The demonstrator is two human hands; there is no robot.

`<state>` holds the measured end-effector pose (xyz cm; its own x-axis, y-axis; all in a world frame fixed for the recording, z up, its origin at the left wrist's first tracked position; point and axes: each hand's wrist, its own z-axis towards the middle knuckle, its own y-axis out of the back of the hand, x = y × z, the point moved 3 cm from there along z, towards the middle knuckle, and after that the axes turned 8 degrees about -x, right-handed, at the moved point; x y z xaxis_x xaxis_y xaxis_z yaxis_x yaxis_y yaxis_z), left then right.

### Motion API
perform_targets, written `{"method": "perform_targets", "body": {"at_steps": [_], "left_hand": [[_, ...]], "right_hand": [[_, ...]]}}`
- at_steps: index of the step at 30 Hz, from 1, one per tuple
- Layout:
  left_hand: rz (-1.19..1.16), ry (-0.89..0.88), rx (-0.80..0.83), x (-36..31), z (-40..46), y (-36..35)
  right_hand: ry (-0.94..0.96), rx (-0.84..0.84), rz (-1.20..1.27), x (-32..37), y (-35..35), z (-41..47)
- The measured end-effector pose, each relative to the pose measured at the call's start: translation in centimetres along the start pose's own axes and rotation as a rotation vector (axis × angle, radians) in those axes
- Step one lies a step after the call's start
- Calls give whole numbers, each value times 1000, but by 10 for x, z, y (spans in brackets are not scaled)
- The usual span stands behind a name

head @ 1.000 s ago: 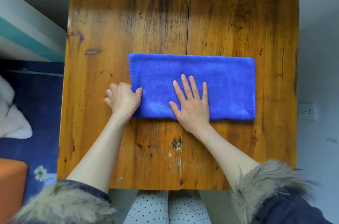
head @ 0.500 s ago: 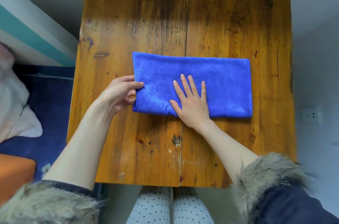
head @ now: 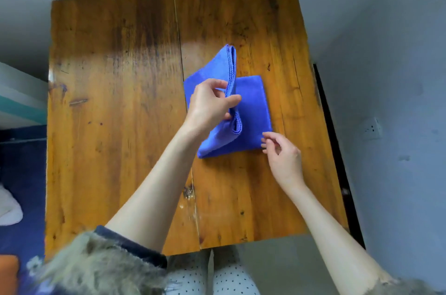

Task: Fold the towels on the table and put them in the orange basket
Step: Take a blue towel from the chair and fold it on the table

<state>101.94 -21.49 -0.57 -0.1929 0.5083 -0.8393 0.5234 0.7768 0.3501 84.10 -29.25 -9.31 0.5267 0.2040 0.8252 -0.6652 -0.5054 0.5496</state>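
Observation:
A blue towel lies on the wooden table, right of the middle. Its left half is lifted and swung over toward the right half. My left hand pinches that raised stitched edge between thumb and fingers, above the flat part. My right hand hovers at the towel's near right corner with its fingers loosely bent and nothing in them; whether they touch the cloth I cannot tell. An orange basket corner shows at the bottom left, on the floor beside the table.
A dark blue mat covers the floor to the left, with a white cloth on it. A wall socket sits on the wall to the right. My knees in dotted trousers are under the near table edge.
My left hand took hold of the towel's left edge and lifted it over to the right. My right hand came off the towel's middle and moved to its near right corner.

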Motion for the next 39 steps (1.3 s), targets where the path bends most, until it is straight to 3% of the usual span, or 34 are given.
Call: {"method": "perform_targets", "body": {"at_steps": [7, 17, 19, 21, 23, 25, 30, 36, 39], "left_hand": [[268, -26, 37, 28, 11, -78], [245, -59, 27, 45, 12, -108], [165, -146, -23, 43, 5, -101], [192, -376, -118, 46, -5, -81], [383, -604, -219, 60, -10, -56], [618, -716, -278, 79, -7, -36], [932, -598, -134, 104, 1, -32], [1104, -579, -113, 112, 7, -47], [1127, -579, -109, 112, 8, -48]], "right_hand": [[-246, 71, 174, -11, 2, 10], [-395, 111, 257, -19, 4, 25], [-390, 119, 206, -15, 4, 28], [-389, 105, 149, -9, 4, 33], [-356, 82, 64, -2, 2, 39], [-286, 65, -31, 5, -1, 46], [-162, 91, -194, 9, -13, 59], [-317, 95, -70, 2, -11, 66], [-370, 41, -140, 8, -13, 65]]}}
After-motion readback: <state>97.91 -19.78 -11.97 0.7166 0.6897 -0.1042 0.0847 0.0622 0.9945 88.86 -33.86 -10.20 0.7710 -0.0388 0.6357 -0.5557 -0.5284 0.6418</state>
